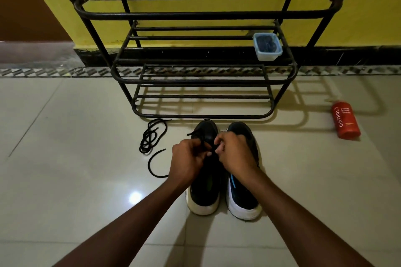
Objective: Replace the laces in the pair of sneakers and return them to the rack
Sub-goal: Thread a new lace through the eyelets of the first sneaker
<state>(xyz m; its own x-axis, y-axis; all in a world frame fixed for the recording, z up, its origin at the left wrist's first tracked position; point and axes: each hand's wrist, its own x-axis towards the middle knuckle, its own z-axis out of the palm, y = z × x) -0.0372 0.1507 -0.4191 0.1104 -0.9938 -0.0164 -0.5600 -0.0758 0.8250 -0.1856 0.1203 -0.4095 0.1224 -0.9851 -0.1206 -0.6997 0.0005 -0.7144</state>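
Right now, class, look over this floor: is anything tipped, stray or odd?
The red plastic body-wash bottle lies on its side on the glossy tiled floor, right of the black metal rack. A loose black lace sprawls left of the black white-soled sneakers.

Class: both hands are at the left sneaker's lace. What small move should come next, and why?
Likely draw the lace through the next eyelet of the left sneaker: the left hand and right hand both pinch it there, and the lacing looks unfinished.

Red Cinthol body-wash btl (345, 119) lying on tile floor (65, 136) at right, clear tub (265, 57) w/ dark contents, yellow wall (368, 17)
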